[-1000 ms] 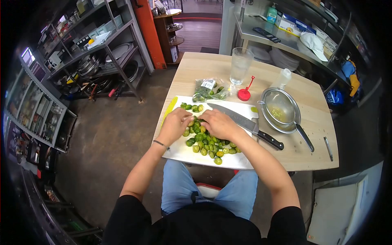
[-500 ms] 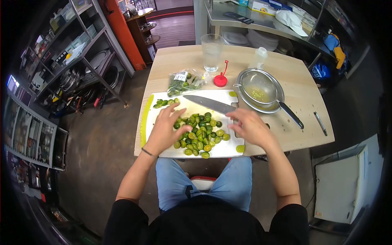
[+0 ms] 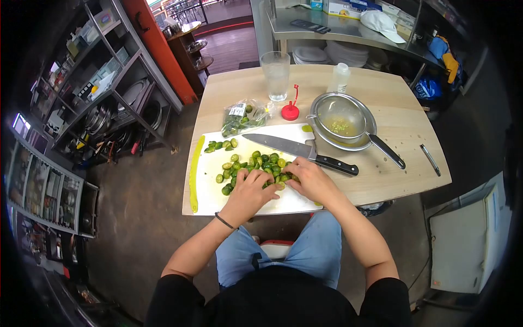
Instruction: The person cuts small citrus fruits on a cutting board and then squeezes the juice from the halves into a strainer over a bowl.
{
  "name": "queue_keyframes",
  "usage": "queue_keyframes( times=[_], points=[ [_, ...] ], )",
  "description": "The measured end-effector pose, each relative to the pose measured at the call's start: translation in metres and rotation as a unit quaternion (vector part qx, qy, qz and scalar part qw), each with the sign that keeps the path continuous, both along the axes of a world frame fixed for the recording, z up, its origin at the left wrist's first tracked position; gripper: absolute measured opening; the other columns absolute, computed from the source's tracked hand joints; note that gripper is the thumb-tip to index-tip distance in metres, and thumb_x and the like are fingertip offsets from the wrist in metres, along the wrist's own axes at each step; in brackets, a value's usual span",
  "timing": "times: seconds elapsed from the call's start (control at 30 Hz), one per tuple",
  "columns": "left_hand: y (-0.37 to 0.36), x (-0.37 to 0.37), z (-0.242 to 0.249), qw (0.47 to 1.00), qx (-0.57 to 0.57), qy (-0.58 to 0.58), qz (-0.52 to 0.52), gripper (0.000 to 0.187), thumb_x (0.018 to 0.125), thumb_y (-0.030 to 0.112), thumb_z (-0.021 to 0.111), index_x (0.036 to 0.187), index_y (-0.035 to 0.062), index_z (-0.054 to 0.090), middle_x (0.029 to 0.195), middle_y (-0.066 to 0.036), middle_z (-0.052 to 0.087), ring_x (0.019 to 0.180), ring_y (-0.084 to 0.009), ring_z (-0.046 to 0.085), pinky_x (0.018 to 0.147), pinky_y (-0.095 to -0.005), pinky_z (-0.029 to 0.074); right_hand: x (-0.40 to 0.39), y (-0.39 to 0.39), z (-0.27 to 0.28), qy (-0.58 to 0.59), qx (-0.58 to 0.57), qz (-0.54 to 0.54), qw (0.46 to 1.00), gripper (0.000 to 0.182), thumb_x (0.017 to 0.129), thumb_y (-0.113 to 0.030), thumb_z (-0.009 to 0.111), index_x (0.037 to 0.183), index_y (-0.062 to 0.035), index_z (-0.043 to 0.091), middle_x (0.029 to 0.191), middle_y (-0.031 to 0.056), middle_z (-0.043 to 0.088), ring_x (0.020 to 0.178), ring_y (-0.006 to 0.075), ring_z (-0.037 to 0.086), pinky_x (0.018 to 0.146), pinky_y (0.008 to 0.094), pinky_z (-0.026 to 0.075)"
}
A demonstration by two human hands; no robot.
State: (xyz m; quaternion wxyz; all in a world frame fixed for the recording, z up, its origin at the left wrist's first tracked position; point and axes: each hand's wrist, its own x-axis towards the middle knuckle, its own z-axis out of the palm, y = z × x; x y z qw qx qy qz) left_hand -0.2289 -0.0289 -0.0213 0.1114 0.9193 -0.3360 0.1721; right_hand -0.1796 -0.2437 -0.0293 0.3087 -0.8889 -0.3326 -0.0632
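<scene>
A pile of cut calamansi limes (image 3: 256, 161) lies on the white cutting board (image 3: 210, 191) with yellow-green ends. My left hand (image 3: 249, 192) rests over the near left side of the pile, its fingers bent and apart and its thumb out to the right. From the right, my right hand (image 3: 308, 179) curves against the pile's edge, fingers bent with a gap to the thumb. Some limes are hidden under both hands. Beyond the pile lies a large knife (image 3: 283, 145), its black handle extending past the board's right side. Several lime pieces (image 3: 219, 145) sit apart at the far left.
A bag of whole limes (image 3: 243, 117) touches the board's far edge. Behind stand a glass (image 3: 276, 82), a red cap (image 3: 290, 111) and a clear bottle (image 3: 340, 79). A strainer (image 3: 343, 120) with seeds rests on a metal bowl (image 3: 357, 146). A pen (image 3: 430, 159) lies at right.
Both hands have come down from above the board and closer together onto the limes. The near limes are drawn inward, bunched between the hands. The knife handle is now uncovered.
</scene>
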Motion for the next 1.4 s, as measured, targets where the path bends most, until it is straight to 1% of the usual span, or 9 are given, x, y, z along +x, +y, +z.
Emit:
queue_keyframes(
  times=[0.3,0.53,0.63,0.73,0.97,1.07,1.13,1.23,1.4],
  points=[
    [-0.003,0.037,0.004,0.962,-0.257,0.087,0.034,0.019,0.083,0.012,0.07,0.098,0.0023,0.07,0.09,-0.011,0.068,0.076,-0.0305,0.064,0.069,-0.0367,0.052,0.014,0.011,0.015,0.19,0.141,-0.037,0.971,0.026,0.085,-0.017,0.069,0.106,-0.0023,0.065,0.082,0.0172,0.066,0.063,0.0233,0.065,0.063,0.0359,0.052],
    [-0.013,0.055,0.022,0.93,-0.298,0.177,0.126,0.018,0.091,0.011,0.06,0.104,0.0004,0.068,0.086,-0.016,0.069,0.073,-0.0286,0.066,0.069,-0.0363,0.052,0.026,0.015,0.004,0.406,0.361,-0.047,0.838,0.023,0.094,-0.021,0.059,0.103,0.0005,0.06,0.078,0.0087,0.064,0.064,0.0143,0.063,0.055,0.0279,0.052],
    [-0.015,0.069,0.019,0.822,-0.413,0.366,0.141,0.025,0.098,0.011,0.052,0.117,-0.0012,0.061,0.097,-0.008,0.068,0.072,-0.0134,0.06,0.067,-0.0279,0.051,0.027,0.014,0.01,0.498,0.446,-0.044,0.742,0.023,0.097,-0.022,0.052,0.101,-0.0003,0.058,0.079,0.0083,0.062,0.066,0.0134,0.061,0.056,0.0236,0.05],
    [-0.023,0.076,0.03,0.575,-0.622,0.529,0.039,0.036,0.1,0.005,0.041,0.133,-0.0077,0.043,0.12,-0.012,0.057,0.098,-0.0157,0.057,0.087,-0.0276,0.048,0.025,0.007,0.011,0.535,0.505,-0.037,0.676,0.023,0.097,-0.02,0.048,0.103,0.0002,0.057,0.079,0.0079,0.062,0.061,0.0123,0.057,0.051,0.0219,0.045],
    [-0.065,0.103,0.047,0.699,-0.538,0.471,-0.005,0.04,0.1,0.008,0.048,0.138,-0.0052,0.043,0.121,-0.015,0.057,0.103,-0.02,0.063,0.09,-0.0271,0.053,0.028,-0.026,0.032,0.444,0.513,-0.077,0.731,0.021,0.096,-0.02,0.052,0.106,-0.0043,0.062,0.075,0.0026,0.06,0.045,0.0061,0.044,0.037,0.0197,0.029],
    [-0.099,0.12,0.053,0.79,-0.487,0.371,-0.023,0.034,0.097,0.012,0.055,0.128,-0.002,0.056,0.099,-0.01,0.067,0.085,-0.016,0.066,0.075,-0.0269,0.054,0.057,-0.045,0.041,0.28,0.436,-0.178,0.837,0.026,0.095,-0.019,0.053,0.109,-0.0018,0.066,0.076,0.0037,0.064,0.044,0.0093,0.049,0.041,0.0243,0.037],
    [-0.124,0.129,0.064,0.853,-0.432,0.29,-0.03,0.032,0.095,0.015,0.058,0.123,-0.0003,0.061,0.088,-0.01,0.071,0.076,-0.0157,0.068,0.069,-0.0286,0.053,0.078,-0.066,0.045,-0.04,0.286,-0.235,0.928,0.028,0.094,-0.023,0.056,0.107,-0.0023,0.069,0.077,0.0062,0.068,0.047,0.0106,0.054,0.045,0.0267,0.042],
    [-0.157,0.147,0.08,0.918,-0.363,0.16,0.02,0.026,0.091,0.015,0.063,0.113,0.0041,0.068,0.074,-0.013,0.069,0.067,-0.0208,0.067,0.064,-0.0325,0.051,0.098,-0.095,0.064,-0.039,0.238,-0.219,0.945,0.03,0.092,-0.027,0.059,0.107,-0.0033,0.07,0.079,0.0071,0.07,0.051,0.0105,0.056,0.048,0.0279,0.045],
    [-0.179,0.167,0.08,0.93,-0.331,0.161,-0.017,0.029,0.09,0.013,0.062,0.117,0.0039,0.066,0.094,-0.014,0.07,0.077,-0.0175,0.067,0.07,-0.0295,0.051,0.1,-0.12,0.092,0.172,0.31,-0.212,0.911,0.029,0.091,-0.025,0.062,0.107,-0.0016,0.07,0.081,0.0072,0.071,0.054,0.0091,0.055,0.049,0.0255,0.044]
  ],
)
